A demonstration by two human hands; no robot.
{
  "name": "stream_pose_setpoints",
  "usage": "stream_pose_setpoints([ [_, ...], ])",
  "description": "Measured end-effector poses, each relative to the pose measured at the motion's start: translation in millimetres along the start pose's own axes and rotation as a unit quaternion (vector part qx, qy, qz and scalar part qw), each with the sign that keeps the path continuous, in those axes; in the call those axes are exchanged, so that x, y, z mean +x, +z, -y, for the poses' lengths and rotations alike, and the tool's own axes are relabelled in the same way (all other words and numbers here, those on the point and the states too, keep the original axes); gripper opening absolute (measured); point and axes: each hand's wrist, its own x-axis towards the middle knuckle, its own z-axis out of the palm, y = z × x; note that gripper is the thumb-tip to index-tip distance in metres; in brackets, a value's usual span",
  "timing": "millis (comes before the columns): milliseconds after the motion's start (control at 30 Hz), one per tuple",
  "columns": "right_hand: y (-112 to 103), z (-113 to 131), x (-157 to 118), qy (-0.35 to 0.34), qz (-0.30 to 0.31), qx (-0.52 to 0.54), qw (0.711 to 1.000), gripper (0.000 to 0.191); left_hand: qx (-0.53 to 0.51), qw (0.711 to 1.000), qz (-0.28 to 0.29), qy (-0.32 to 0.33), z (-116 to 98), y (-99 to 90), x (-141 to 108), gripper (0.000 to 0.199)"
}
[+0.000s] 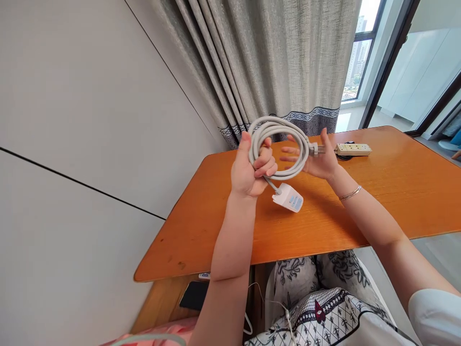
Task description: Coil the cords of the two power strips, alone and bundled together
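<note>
My left hand (pixel 254 166) is closed around the near side of a coiled grey-white extension cord (pixel 273 124), holding it up above the table. From the coil's lower end hangs the cord's white socket block (pixel 289 198) with a blue-printed label. The plug (pixel 316 149) sticks out at the coil's right side, its prongs pointing toward my right palm. My right hand (pixel 319 161) is open behind that side of the coil, fingers spread and thumb up. Whether it touches the cord or plug, I cannot tell.
An orange-brown wooden table (pixel 212 216) spans the space before me. A cream power strip (pixel 353 150) with dark cable lies toward the back right. Grey curtains (pixel 288 57) hang behind the table, and a white wall panel (pixel 90 120) stands at left. Below lies a dark phone-like object (pixel 194 294).
</note>
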Motion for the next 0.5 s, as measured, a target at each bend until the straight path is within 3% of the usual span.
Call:
stream_pose_setpoints([
  [167, 24.4, -28.4, 11.4, 0.045, 0.149, -0.027, 0.987, 0.078, -0.027, 0.992, -0.056, 0.111, -15.5, -6.9, -2.5, 0.068],
  [300, 32.5, -37.1, 12.2, 0.036, 0.294, -0.155, 0.942, 0.061, -0.005, 0.983, -0.063, 0.171, -21.1, -22.9, 3.3, 0.064],
  [367, 32.0, -27.8, 6.5, 0.038, 0.289, -0.256, 0.922, 0.048, 0.021, 0.979, -0.073, 0.192, -20.2, -30.7, 9.3, 0.061],
  [433, 30.0, -10.6, -3.3, 0.033, 0.214, -0.406, 0.888, 0.037, 0.055, 0.971, -0.100, 0.210, -17.8, -36.3, 16.0, 0.056],
  [500, 26.4, 9.8, -16.1, 0.019, 0.113, -0.545, 0.830, 0.036, 0.092, 0.963, -0.130, 0.216, -15.0, -39.6, 21.9, 0.052],
])
